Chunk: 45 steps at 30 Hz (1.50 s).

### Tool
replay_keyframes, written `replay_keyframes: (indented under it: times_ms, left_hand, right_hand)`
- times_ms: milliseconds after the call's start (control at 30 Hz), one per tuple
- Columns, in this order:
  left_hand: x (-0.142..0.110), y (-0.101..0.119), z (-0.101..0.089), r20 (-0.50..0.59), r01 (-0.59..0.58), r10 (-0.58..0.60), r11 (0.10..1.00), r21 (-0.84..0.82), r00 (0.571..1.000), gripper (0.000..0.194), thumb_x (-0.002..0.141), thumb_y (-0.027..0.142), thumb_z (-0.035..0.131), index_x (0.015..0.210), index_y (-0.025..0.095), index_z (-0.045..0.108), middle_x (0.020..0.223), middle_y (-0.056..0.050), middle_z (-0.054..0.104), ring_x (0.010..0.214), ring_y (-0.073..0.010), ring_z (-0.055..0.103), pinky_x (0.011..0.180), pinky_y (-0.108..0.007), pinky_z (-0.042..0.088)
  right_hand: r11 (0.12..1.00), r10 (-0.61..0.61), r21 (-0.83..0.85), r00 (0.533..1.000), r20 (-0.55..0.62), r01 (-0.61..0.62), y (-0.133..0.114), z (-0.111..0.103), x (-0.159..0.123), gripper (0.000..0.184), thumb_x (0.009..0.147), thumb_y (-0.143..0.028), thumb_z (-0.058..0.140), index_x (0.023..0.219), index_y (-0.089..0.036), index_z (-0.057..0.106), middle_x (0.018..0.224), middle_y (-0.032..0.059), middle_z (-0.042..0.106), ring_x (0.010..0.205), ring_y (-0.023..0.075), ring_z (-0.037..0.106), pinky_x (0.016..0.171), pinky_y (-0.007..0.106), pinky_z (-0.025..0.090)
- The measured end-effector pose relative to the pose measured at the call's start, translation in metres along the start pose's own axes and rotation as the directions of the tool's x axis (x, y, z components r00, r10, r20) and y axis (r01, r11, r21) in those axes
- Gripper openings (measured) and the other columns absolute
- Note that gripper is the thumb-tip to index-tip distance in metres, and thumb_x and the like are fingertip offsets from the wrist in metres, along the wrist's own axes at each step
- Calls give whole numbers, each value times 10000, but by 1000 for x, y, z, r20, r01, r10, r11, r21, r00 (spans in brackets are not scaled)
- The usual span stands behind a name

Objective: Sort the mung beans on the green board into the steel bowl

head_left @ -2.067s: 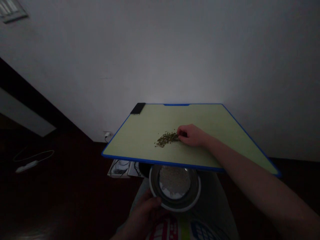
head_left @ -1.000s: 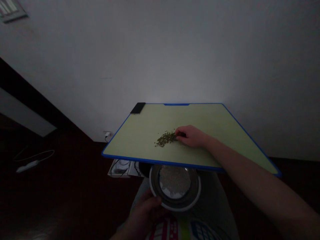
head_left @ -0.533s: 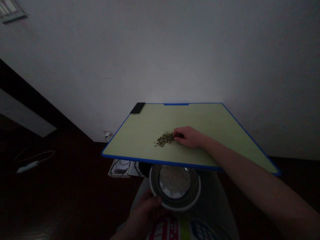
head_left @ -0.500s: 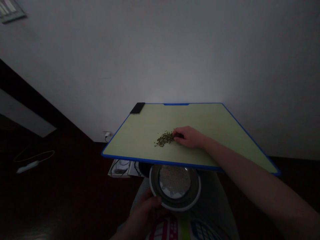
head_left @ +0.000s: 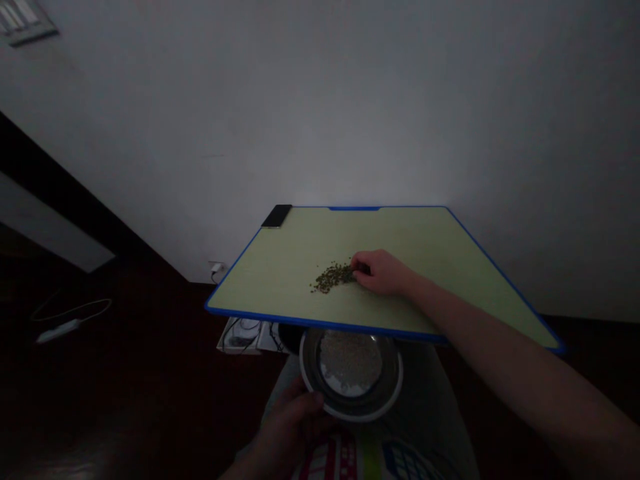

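A loose heap of small dark greenish-brown grains [head_left: 332, 275] lies on the pale green tabletop [head_left: 400, 233]. At the heap's right edge my right hand [head_left: 377, 270] rests with fingers curled and tips together; what they hold, if anything, is hidden. Below the table's near edge, over my lap, my left hand [head_left: 295, 423] grips the left rim of a round metal bowl [head_left: 393, 393], thumb on the rim. Pale grains [head_left: 350, 360] cover the middle of the bowl's bottom.
A black phone [head_left: 277, 216] lies at the table's far left corner. The blue table edge [head_left: 320, 325] overhangs the bowl. Under it stand white boxes with cables [head_left: 241, 335]. A plain wall [head_left: 320, 100] rises behind, with a plug [head_left: 217, 268] at left. A power strip [head_left: 57, 331] is on the floor.
The right hand stays at the heap's right edge, shifted very slightly, with its fingertips drawn together. The left hand and bowl look the same; the view has moved a little.
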<state>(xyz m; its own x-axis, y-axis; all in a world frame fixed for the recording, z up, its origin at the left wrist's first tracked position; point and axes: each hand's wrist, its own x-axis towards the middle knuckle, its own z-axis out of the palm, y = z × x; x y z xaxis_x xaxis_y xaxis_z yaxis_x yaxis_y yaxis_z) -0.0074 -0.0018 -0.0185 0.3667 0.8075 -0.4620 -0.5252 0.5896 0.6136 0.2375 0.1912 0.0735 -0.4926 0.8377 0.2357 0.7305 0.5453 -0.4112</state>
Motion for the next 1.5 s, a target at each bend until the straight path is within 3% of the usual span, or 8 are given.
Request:
replay_keyframes:
  times_ms: [433,800,1167,1333,1500]
  left_hand:
    - [-1,3,4,-22,2,-2,1000,-8,1000,388,711,134,708,1096,177,680,1018,-97,792,978,-275,731,958,-444,537]
    - [0,1,1,-11,11,-11,999,-34,1000,393,709,120,715,1098,171,688,1017,-106,790,990,-298,726,1004,-486,498]
    - [-4,5,8,-19,-5,5,1000,-17,1000,350,731,105,685,1070,184,711,983,-75,801,984,-264,729,932,-412,549]
    - [-3,3,5,-18,0,0,1000,-4,1000,353,729,119,691,1076,181,706,969,-81,801,955,-267,736,936,-431,547]
    - [-2,2,3,-42,19,-19,1000,-15,999,457,723,127,704,1171,198,659,989,-89,795,980,-281,731,931,-445,549]
  right_hand:
    - [999,48,9,998,-31,-47,3,-1,1,80,763,-179,581,803,-164,649,669,21,658,598,130,556,608,247,376]
    - [999,-23,32,1000,-1,23,2,-1,0,121,818,-204,578,887,-156,666,736,41,675,650,138,569,650,256,396]
    - [998,-10,62,999,32,8,2,-2,-1,106,796,-190,588,860,-156,665,709,25,655,622,127,545,624,246,383]
    - [996,-35,84,998,47,31,4,-2,-1,89,783,-179,583,823,-161,659,679,14,639,601,122,536,610,243,380]
    - [995,-57,83,995,78,50,3,-2,-1,107,794,-185,577,851,-163,664,692,14,644,602,120,532,610,241,378]
